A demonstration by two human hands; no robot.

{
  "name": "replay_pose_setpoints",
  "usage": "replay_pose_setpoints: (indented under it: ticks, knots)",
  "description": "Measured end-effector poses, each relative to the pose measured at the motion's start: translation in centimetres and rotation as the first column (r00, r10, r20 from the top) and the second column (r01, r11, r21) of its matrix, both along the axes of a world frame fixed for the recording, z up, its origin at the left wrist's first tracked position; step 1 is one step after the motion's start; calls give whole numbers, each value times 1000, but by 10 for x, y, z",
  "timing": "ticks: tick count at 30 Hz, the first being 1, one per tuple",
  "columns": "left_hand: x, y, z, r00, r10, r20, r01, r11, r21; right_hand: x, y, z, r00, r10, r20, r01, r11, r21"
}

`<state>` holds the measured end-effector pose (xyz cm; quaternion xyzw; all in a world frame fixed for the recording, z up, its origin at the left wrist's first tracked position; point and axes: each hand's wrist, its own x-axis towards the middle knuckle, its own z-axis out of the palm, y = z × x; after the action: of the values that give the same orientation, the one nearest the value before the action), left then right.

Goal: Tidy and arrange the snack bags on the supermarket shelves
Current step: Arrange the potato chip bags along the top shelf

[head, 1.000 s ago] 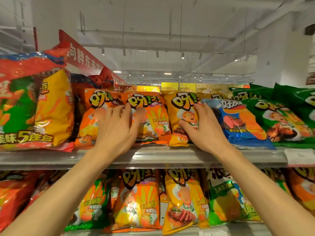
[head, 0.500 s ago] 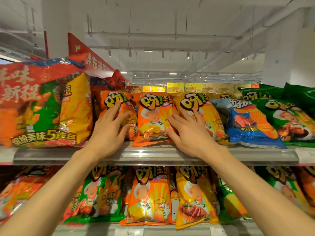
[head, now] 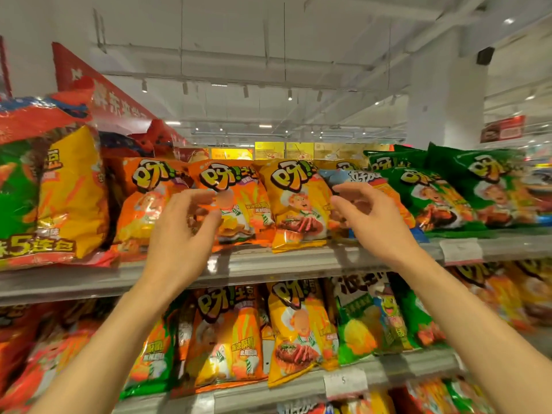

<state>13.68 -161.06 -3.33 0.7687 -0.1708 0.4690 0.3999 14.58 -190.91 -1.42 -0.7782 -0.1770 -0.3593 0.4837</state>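
Both hands are raised in front of the upper shelf (head: 268, 264), and neither has hold of anything. The left hand (head: 179, 234) has its grip loosely spread, fingers relaxed and a little bent, hovering before the gap between the left orange bag (head: 140, 204) and the middle orange bag (head: 239, 201); whether a fingertip brushes either packet cannot be told. The right hand (head: 373, 222) is likewise slack and half spread, thumb and fingers apart, just in front of the blue bag (head: 358, 180), which it largely covers (only the top strip and a low corner show). Between the two hands the yellow bag (head: 298, 201) stands free, leaning back, its lower corner reaching the shelf's front edge.

Along that front edge the bags sit tightly side by side, each overlapping its neighbour. At the left end a large multipack (head: 44, 198) overhangs the lip. Toward the right end the green bags (head: 448, 192) lie tilted back, just beside the blue one, with a white price tag (head: 460, 249) on the rail below them. Open room lies only above the bags and out in front of the rail. The lower shelf (head: 298, 383) is packed with more upright snack bags.
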Motion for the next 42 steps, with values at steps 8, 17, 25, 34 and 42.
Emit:
replay_pose_setpoints:
  ticks: [8,17,25,34,42]
  knots:
    - [6,-99,-5,993,-91,-81,89,996,-27,11,-111,-4,977,-213,23,213,977,-5]
    - [29,-203,27,988,2,-157,26,984,178,56,-143,24,903,-414,-115,299,798,-523]
    - [55,-244,43,924,202,-325,-56,911,408,75,-153,31,911,-106,-399,9,972,-236]
    - [55,-235,35,972,-99,-214,119,989,83,72,-145,34,881,266,-392,-177,953,248]
    - [42,-223,26,938,-320,-137,320,947,-23,61,-135,37,902,323,-287,-206,905,373]
